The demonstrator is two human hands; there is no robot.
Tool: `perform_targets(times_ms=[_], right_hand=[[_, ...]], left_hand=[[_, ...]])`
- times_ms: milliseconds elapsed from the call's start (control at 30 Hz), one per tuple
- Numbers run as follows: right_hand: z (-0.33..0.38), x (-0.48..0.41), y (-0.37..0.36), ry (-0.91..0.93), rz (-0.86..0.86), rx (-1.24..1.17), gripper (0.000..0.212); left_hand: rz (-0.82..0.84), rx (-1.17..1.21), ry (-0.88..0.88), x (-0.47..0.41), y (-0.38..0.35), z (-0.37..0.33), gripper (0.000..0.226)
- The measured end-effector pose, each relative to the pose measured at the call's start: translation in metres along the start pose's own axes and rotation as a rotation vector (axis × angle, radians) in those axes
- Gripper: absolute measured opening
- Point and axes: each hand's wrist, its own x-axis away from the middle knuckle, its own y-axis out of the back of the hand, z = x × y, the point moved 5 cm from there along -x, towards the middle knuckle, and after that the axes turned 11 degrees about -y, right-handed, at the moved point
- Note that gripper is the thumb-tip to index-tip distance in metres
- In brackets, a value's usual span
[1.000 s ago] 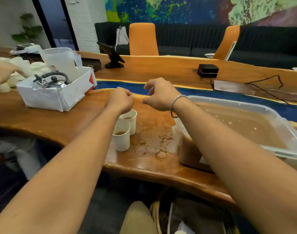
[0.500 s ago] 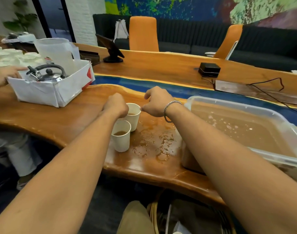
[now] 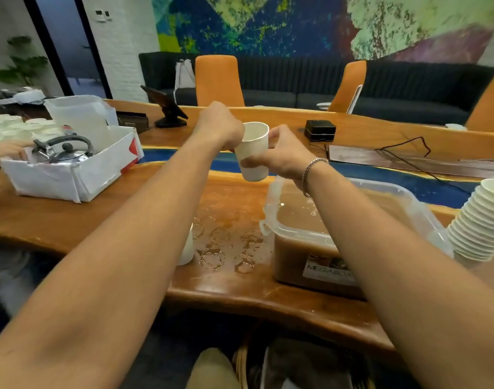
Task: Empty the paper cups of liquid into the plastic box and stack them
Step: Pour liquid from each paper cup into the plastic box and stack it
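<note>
In the head view, the only 1 we have, 1 paper cup [image 3: 253,153] is lifted clear of the table [image 3: 57,220]. It is upright or very nearly so, held between 2 hands just left of the plastic box [image 3: 271,209]. The left hand [image 3: 220,127] is curled round the cup's upper wall near the rim. The right hand [image 3: 282,155] wraps the lower half, with its thumb pressed across the front. We read this doubled grip as a hand-over: the box sits to the right, so the right hand is better placed to tip the cup over it. We cannot tell whether this cup holds liquid, because its inside is hidden from this angle.

The box is well filled with brown liquid and sits near the table's front edge, within easy reach. With the level that high, we judge the pour should be low and gentle.

Just right of the box rises a tall stack of cups [image 3: 481,223], handy for the same right hand once a cup is empty. A 2nd cup [image 3: 187,248] stands on the table, mostly hidden behind the left forearm, beside a wet patch [image 3: 229,240] of ring marks. We judge at least 1 more is left to empty.

Farther left, a white carton [image 3: 71,178] holds a kettle [image 3: 62,150]. Another person's hand [image 3: 8,150] is at its far corner, with more white cups [image 3: 7,127] behind.
</note>
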Motion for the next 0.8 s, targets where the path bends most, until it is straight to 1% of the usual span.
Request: perform_targets(times_ms=[67, 233, 267, 367, 533, 667, 800], right_hand=[[-0.001, 0.009, 0.016, 0.043, -0.015, -0.028, 0.066], [-0.014, 0.03, 0.06, 0.119, -0.066, -0.128, 0.065], [-0.02, 0.033, 0.071, 0.117, -0.082, -0.141, 0.063], [-0.038, 0.041, 0.102, 0.103, -0.148, -0.139, 0.064], [-0.075, 0.051, 0.141, 0.087, -0.283, -0.03, 0.072], [-0.098, 0.054, 0.157, 0.093, -0.376, 0.107, 0.07], [-0.11, 0.054, 0.161, 0.113, -0.438, 0.238, 0.069]], left_hand=[[0.002, 0.048, -0.029, 0.001, -0.003, -0.022, 0.013], [0.035, 0.146, -0.114, 0.006, -0.02, -0.072, 0.015], [0.044, 0.171, -0.137, 0.009, -0.027, -0.082, 0.019], [0.086, 0.257, -0.189, 0.019, -0.05, -0.103, 0.04], [0.13, 0.32, -0.215, 0.04, -0.091, -0.109, 0.042], [0.168, 0.268, -0.284, 0.054, -0.119, -0.101, 0.042], [0.156, 0.21, -0.272, 0.056, -0.134, -0.08, 0.038]])
